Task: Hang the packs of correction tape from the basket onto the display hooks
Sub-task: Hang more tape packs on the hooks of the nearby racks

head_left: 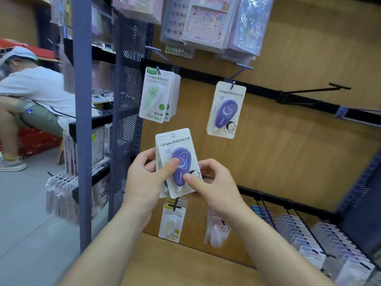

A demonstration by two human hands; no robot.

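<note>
Head view has both my hands raised in front of the wooden display panel (288,162), holding a purple correction tape pack (177,159) between them. My left hand (144,179) curls around its left edge with the thumb pressed on the purple blister; my right hand (209,181) pinches the lower right corner. A second card (158,162) shows just behind this pack, in my left hand. Up and to the right, a matching purple pack (225,110) hangs on a hook (233,84), well apart from the one I hold. To the upper left, green packs (157,94) hang together. Below my hands hang a yellow pack (172,220) and a pink pack (216,231). At far left, a person (31,93) crouches on the floor (24,213).
</note>
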